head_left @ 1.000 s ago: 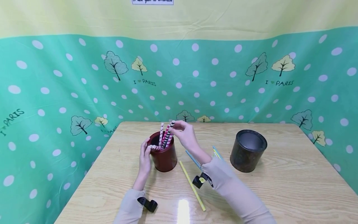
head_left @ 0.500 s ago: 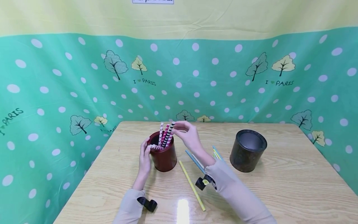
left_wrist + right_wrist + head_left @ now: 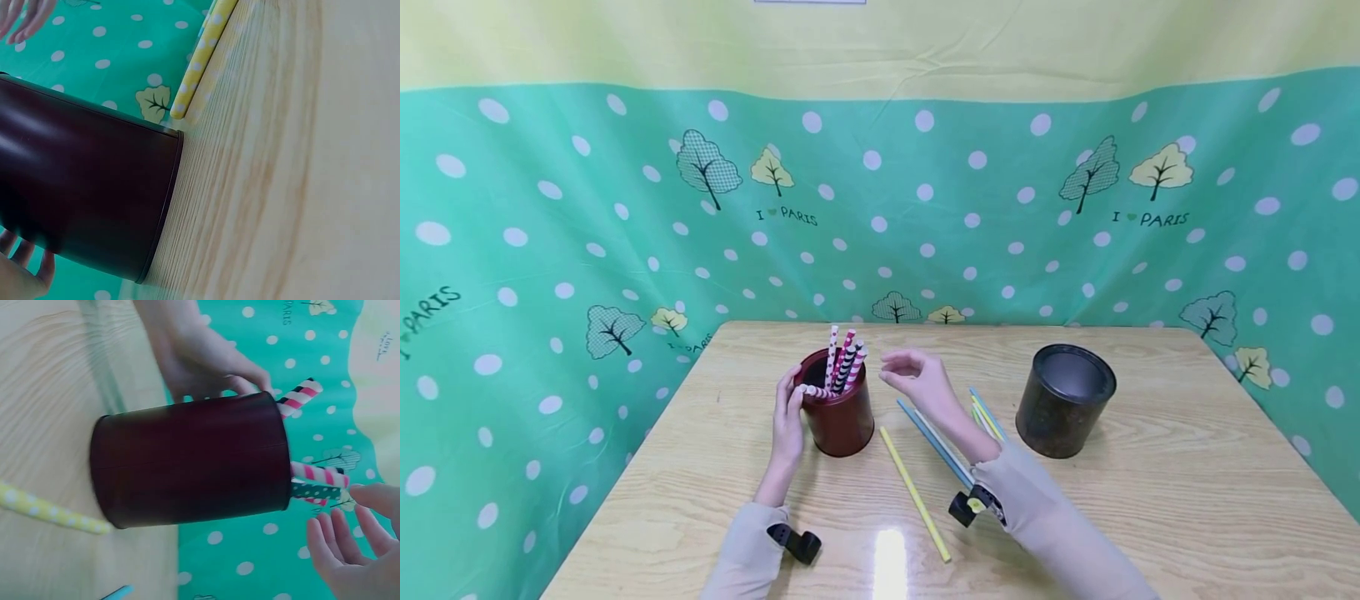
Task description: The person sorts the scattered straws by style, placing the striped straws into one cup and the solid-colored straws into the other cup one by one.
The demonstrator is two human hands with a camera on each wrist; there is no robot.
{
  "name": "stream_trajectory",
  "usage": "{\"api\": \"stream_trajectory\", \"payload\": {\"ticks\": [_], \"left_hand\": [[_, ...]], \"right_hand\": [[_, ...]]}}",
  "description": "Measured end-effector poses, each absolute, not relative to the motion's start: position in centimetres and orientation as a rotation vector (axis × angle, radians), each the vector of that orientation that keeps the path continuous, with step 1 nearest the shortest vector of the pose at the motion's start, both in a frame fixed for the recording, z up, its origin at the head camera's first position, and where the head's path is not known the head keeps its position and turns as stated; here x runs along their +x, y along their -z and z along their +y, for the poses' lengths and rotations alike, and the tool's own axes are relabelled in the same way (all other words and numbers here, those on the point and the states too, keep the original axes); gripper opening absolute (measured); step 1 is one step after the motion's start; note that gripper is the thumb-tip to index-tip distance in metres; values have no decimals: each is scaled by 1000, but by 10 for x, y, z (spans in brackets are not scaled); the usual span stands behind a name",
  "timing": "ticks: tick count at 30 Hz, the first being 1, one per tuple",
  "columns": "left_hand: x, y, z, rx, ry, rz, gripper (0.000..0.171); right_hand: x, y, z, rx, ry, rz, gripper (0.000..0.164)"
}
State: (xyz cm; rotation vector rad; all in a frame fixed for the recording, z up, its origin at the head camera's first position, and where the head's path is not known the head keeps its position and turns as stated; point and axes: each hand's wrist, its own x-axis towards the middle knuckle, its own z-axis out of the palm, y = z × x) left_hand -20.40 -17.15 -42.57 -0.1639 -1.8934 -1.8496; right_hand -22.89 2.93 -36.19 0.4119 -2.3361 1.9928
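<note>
My left hand (image 3: 787, 425) cups the left side of a dark red can (image 3: 842, 429), its thumb near the rim in the right wrist view. Several patterned paper straws (image 3: 847, 367) stand in the can, dotted and striped in pink, black and white; one leans low over the near rim. To the right of them, my right hand (image 3: 925, 385) hovers above the table with loosely bent fingers and nothing between them. In the right wrist view its fingertips are close to the straws' ends, by a green dotted straw (image 3: 315, 490).
A yellow straw (image 3: 915, 496) lies on the wooden table (image 3: 1172, 500) before the can. More blue, white and yellow straws (image 3: 934, 439) lie partly under my right forearm. A black can (image 3: 1063, 408) stands at the right. A green dotted cloth (image 3: 925, 217) hangs behind the table.
My right hand has let go of the black-and-white striped straw and drawn away to the right and down. That straw has dropped lower into the can. My left hand stays in place.
</note>
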Motion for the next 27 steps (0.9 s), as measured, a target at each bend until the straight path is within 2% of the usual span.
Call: {"api": "stream_trajectory", "payload": {"ticks": [7, 19, 27], "left_hand": [[-204, 426, -172, -154, 1848, -1895, 37], [-204, 425, -172, -154, 1860, -1893, 37], [-204, 425, -171, -159, 1857, -1891, 36]], "right_hand": [[-229, 388, 35, 434, -1927, -2520, 22], [-224, 427, 39, 711, -1858, -2595, 23], [-220, 439, 41, 687, -1832, -2720, 23]]}}
